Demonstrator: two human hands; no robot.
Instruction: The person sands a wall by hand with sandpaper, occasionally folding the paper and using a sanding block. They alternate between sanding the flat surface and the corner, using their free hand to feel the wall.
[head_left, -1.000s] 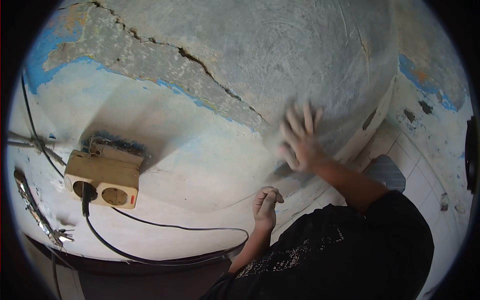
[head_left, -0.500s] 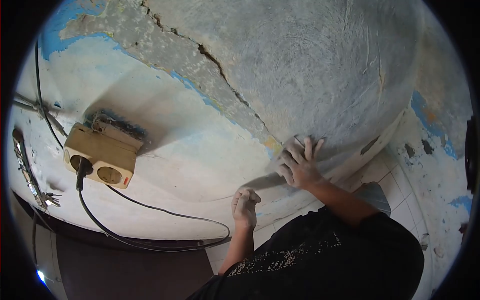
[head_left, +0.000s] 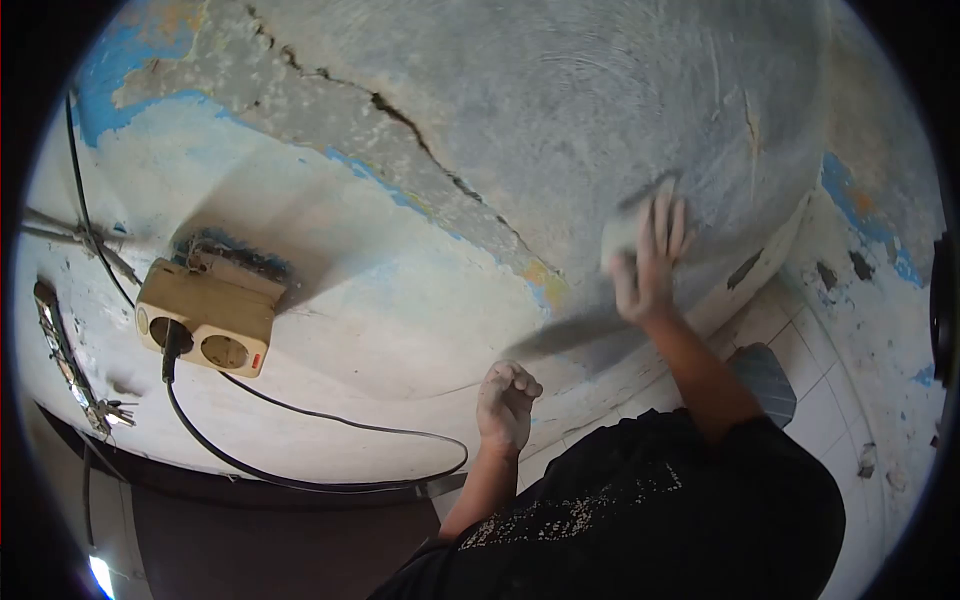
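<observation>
On the grey plastered part of the wall [head_left: 560, 130], my right hand [head_left: 652, 262] presses a pale flat pad [head_left: 622, 236] against the surface. Its fingers stretch over the pad, which is blurred and partly covered, so its exact kind is unclear. My left hand [head_left: 507, 405] is dusty and raised before the lower white wall, its fingers loosely curled; nothing shows in it. A jagged crack [head_left: 410, 125] runs down the plaster towards a yellow and blue paint patch [head_left: 548, 285], left of my right hand.
A beige double socket [head_left: 205, 320] juts from the wall at left, with a black plug in it. Its cable [head_left: 340, 488] loops below, close to my left forearm. A dark brown surface [head_left: 280, 540] lies at lower left; floor tiles [head_left: 815, 385] show at right.
My right hand has moved up and right across the grey plaster, away from the crack's lower end, exposing more of the pad. My left hand has shifted slightly right. The view has moved a little.
</observation>
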